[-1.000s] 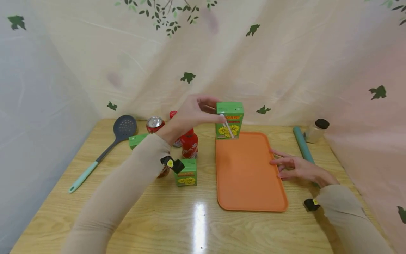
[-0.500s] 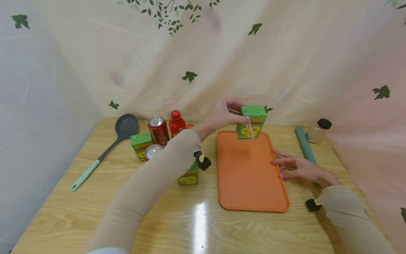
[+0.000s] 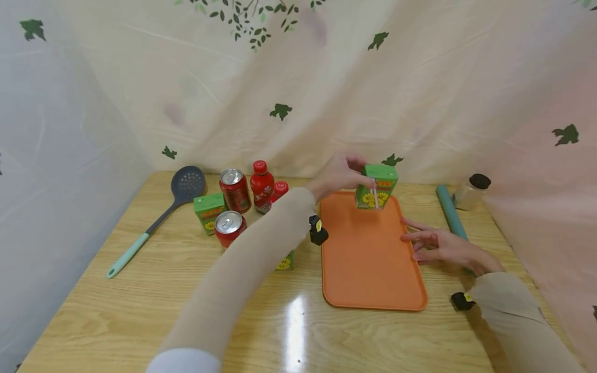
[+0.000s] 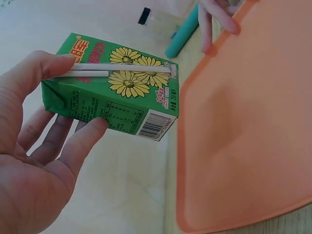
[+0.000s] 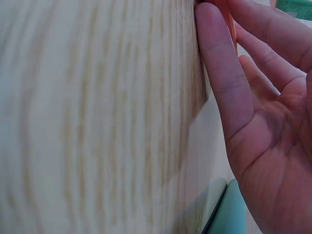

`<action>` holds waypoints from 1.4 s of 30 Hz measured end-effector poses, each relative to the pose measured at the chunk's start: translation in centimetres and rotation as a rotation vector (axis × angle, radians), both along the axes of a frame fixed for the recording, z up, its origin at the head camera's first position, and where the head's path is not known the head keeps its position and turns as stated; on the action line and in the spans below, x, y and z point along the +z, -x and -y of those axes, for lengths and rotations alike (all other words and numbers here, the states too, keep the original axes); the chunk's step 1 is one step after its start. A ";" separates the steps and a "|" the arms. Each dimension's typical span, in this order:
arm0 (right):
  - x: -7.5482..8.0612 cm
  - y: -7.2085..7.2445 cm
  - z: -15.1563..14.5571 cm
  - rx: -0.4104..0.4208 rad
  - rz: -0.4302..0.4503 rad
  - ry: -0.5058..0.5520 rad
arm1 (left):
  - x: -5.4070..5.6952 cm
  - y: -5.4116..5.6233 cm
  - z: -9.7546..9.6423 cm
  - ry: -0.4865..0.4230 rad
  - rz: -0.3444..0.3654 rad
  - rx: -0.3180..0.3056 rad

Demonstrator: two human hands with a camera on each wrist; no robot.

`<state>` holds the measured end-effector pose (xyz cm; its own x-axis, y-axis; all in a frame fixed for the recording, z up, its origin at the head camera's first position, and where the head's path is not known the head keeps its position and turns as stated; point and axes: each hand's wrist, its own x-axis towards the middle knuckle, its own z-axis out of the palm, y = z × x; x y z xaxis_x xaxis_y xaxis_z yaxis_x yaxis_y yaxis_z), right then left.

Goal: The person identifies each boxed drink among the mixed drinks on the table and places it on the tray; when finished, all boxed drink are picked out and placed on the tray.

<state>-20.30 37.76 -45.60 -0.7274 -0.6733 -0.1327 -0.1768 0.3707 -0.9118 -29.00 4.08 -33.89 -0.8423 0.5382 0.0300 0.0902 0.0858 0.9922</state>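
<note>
My left hand (image 3: 339,173) grips a green drink carton (image 3: 383,185) with yellow flowers on it, over the far end of an orange tray (image 3: 373,259). In the left wrist view, the thumb lies across the carton's straw (image 4: 124,67) and the other fingers support it from beneath. The carton casts a shadow on the tray, which shows between them. My right hand (image 3: 443,247) rests at the tray's right edge, fingertips over the rim and fingers fairly straight. From the right wrist, the thumb (image 5: 222,63) reaches along the tabletop to that rim.
Left of the tray stand red cans (image 3: 234,191) (image 3: 228,228), red bottles (image 3: 262,185) (image 3: 280,190) and green cartons (image 3: 210,211) (image 3: 285,261), partly behind my left arm. A slotted spatula (image 3: 174,204) lies farther left. A teal rod (image 3: 450,210) and a black-capped jar (image 3: 471,191) sit right.
My left hand has carried the drink carton to the right and then lower, over the tray's far end. My right hand has stayed at the tray's edge.
</note>
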 end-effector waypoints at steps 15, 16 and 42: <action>-0.2 0.2 -0.1 -0.009 0.009 0.005 | -3.0 1.2 -0.2 0.013 0.091 0.076; -0.2 0.2 -0.1 -0.009 0.006 0.003 | -3.2 1.2 -0.2 0.021 0.094 0.078; -0.1 -0.2 -0.1 -0.022 0.043 0.007 | -4.6 0.6 -0.8 0.043 0.132 0.103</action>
<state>-20.10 37.91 -45.68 -0.7356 -0.6583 -0.1594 -0.1290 0.3672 -0.9212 -29.63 4.91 -38.48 -0.8879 0.4476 -0.1061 -0.0524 0.1306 0.9900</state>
